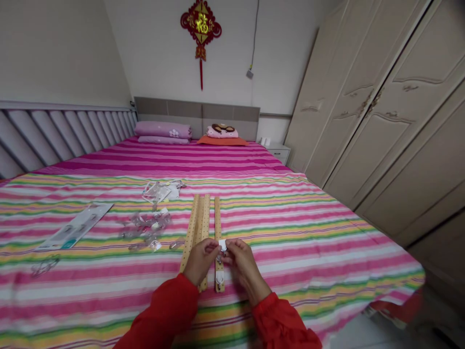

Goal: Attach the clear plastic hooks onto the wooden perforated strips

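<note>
Small white piece [223, 244], pinched between the fingertips of two hands, sits just above a narrow wooden strip [217, 215] laid on the bed, and from where I stand I can't make out exactly what it is. The left hand [201, 259] has its thumb and fingers closed on the piece's left edge, while the right hand [242, 259] grips it from the other side, so the two nearly meet around it. Both wrists come out of red sleeves [170, 308]. On the near end of that strip, which is dotted with holes, lies a white tag-like fitting [219, 277]. Just to the left, beneath and beyond the left hand, more perforated wooden strips [206, 218] lie side by side, pointing toward the headboard [232, 114]. Farther left there's a loose scatter of clear and greyish small pieces [147, 225], with a heap of clear and white packaging [158, 192] beyond it. A long flat packet [78, 225] lies slantwise on the left, and nearer the edge is a tangle of thin loops [45, 264]. Everything rests on a striped cover [327, 276] of pink, white, yellow and green. Folded lilac bedding [163, 130] sits by the headboard, and a pale wardrobe [378, 121] stands on the right.
</note>
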`<state>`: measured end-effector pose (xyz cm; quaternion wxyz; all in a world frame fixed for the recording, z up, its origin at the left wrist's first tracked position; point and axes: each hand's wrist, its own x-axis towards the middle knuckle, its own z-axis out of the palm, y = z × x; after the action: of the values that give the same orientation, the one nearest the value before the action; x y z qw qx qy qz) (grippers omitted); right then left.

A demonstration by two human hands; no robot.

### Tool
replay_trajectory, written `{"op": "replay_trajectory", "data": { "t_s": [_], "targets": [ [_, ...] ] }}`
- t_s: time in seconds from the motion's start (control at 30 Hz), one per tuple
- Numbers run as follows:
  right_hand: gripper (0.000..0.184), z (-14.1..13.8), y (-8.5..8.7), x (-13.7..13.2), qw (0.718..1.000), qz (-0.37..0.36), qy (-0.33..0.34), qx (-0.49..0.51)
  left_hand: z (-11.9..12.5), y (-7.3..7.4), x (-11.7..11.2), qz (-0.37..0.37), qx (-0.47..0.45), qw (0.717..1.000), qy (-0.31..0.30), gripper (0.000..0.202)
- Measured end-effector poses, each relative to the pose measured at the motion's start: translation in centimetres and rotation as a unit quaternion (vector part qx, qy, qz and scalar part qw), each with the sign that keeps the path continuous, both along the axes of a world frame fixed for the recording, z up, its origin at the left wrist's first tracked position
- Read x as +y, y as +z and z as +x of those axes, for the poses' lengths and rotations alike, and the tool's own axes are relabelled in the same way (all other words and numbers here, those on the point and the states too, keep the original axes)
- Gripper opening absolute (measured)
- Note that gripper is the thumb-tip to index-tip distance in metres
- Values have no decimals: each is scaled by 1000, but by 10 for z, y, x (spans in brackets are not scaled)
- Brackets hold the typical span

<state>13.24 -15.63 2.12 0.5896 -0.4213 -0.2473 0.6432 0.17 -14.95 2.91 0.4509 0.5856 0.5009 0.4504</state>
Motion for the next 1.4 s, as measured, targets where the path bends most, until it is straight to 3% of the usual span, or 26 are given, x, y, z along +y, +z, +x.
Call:
{"op": "replay_trajectory", "data": {
  "t_s": [0.33,0.43,0.53,0.63,0.77,0.93,1.4],
  "targets": [
    [18,1,-18,40,996,35,-16,-78,4,-14,42,-92,-82,992,39,23],
    [15,-2,-27,47,995,38,-18,-91,3,-22,48,-61,-13,996,66,14],
    [13,-4,-34,52,993,36,-21,-110,2,-25,49,-21,124,989,75,5],
    [12,-5,-40,55,992,26,-25,-125,3,-21,47,-24,246,966,76,7],
    [11,-5,-45,59,990,15,-28,-135,7,-13,44,-38,322,943,67,9],
    [10,-6,-48,62,989,3,-33,-143,10,-11,43,-20,369,927,58,11],
    [11,-9,-50,65,988,-11,-48,-150,9,-18,42,-4,364,929,58,16]
  ]
}}
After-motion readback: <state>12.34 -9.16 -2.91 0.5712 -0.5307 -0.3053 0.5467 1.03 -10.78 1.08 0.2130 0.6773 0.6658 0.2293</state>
